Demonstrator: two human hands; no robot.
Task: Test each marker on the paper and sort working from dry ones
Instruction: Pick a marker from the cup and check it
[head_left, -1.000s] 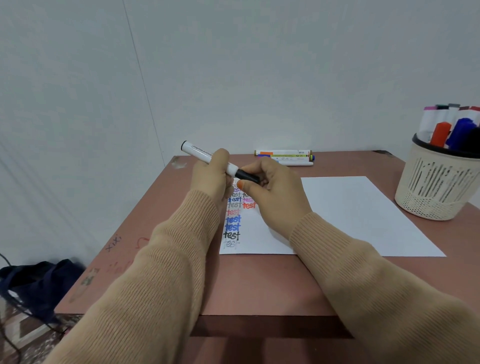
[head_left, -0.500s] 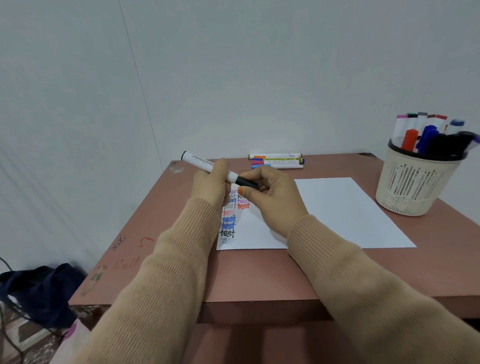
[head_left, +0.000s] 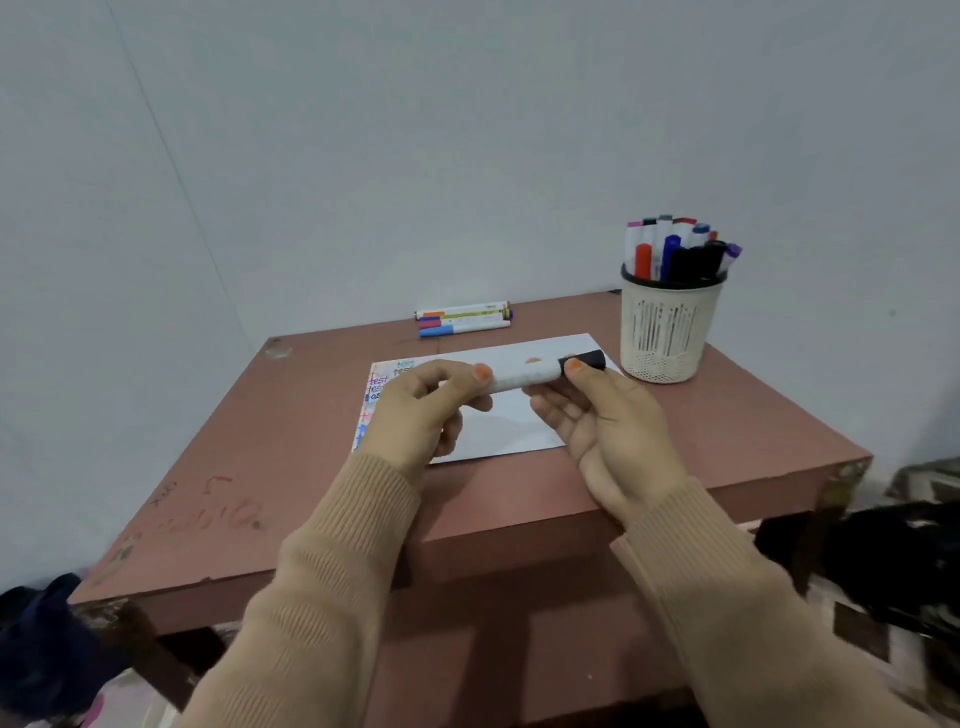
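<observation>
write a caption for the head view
Left hand and right hand hold a black-capped marker over the paper, near the basket of markers.

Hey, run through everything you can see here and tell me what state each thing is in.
Marker: held level in both hands, black cap on.
Left hand: grips the white barrel.
Right hand: pinches the capped end.
Paper: flat on the table, "test" written down its left edge.
Holder: upright, full of standing markers.
Loose markers: lying side by side at the table's far edge.
</observation>
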